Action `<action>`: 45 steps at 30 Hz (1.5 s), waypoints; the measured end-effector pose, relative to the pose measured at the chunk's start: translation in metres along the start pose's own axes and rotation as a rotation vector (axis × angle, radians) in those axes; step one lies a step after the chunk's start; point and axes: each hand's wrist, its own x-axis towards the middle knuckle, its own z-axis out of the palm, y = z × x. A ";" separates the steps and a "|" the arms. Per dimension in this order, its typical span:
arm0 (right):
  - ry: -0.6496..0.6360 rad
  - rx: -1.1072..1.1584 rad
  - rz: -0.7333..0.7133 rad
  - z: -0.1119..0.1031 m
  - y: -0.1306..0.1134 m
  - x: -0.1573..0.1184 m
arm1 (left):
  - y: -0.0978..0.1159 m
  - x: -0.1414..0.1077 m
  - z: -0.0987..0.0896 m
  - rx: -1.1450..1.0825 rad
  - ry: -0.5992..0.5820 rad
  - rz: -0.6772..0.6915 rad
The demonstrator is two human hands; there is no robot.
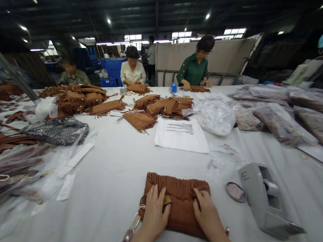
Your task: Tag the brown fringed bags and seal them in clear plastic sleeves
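Observation:
A brown suede bag (181, 215) with a fringe (174, 184) along its far edge lies on the white table in front of me. My left hand (155, 211) is on its left side, fingers bent over the fringe and thumb on the body. A small gold-coloured piece (167, 200) shows between that thumb and the fingers; what it is I cannot make out. On the right side, my right hand (206, 208) grips the bag, thumb and fingertips at the fringe's lower edge. A strap with a metal clasp (135, 220) trails from the left side.
A grey tape dispenser (262, 202) and a small round dish (235, 192) stand to the right. Farther back are a white cloth bag (179, 136), crumpled plastic (216, 115) and several brown fringed bags (141, 120). Wrapped goods (283, 123) line the right. Co-workers sit across the table.

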 end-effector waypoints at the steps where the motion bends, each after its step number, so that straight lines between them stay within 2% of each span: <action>1: 0.016 -0.017 -0.034 0.000 -0.006 -0.005 | -0.001 -0.001 0.002 0.029 0.009 0.020; 6: -0.017 -0.060 -0.315 -0.005 -0.041 -0.028 | -0.013 -0.004 0.012 0.215 0.092 0.119; 9: -0.025 -0.079 -0.415 -0.010 -0.054 -0.036 | -0.019 -0.005 0.016 0.286 0.133 0.190; 14: -0.029 -0.080 -0.590 -0.016 -0.056 -0.045 | -0.020 -0.006 0.018 0.347 0.172 0.240; 17: -0.014 -0.069 -0.624 -0.020 -0.054 -0.043 | -0.019 -0.006 0.018 0.356 0.183 0.254; 20: 0.110 -0.085 -0.544 -0.028 -0.047 -0.027 | -0.020 -0.005 0.016 0.318 0.176 0.268; 24: 0.305 -0.242 -0.163 -0.027 -0.025 0.000 | -0.015 -0.010 0.011 0.244 0.132 0.265; 26: 0.249 -0.291 -0.080 -0.016 -0.016 0.003 | -0.006 -0.015 0.008 0.214 0.093 0.257; 27: 0.181 -0.294 -0.106 -0.008 -0.014 0.001 | -0.002 -0.018 0.005 0.199 0.069 0.257; 29: 0.044 -0.273 -0.239 0.005 -0.018 -0.011 | 0.005 -0.025 -0.004 0.166 0.026 0.267; 31: 0.006 -0.236 -0.357 0.012 -0.027 -0.027 | 0.002 -0.034 -0.020 0.134 0.006 0.284; 35: 0.059 -0.127 -0.473 0.010 -0.045 -0.047 | -0.036 -0.063 -0.074 0.194 -0.047 0.284; 39: -0.022 -0.142 -0.591 0.013 -0.053 -0.045 | -0.072 -0.095 -0.123 0.430 -0.292 0.337; 42: -0.085 -0.178 -0.628 0.022 -0.057 -0.037 | -0.074 -0.102 -0.136 0.510 -0.403 0.463; 45: -0.074 -0.167 -0.621 0.029 -0.060 -0.030 | -0.067 -0.092 -0.132 0.575 -0.405 0.576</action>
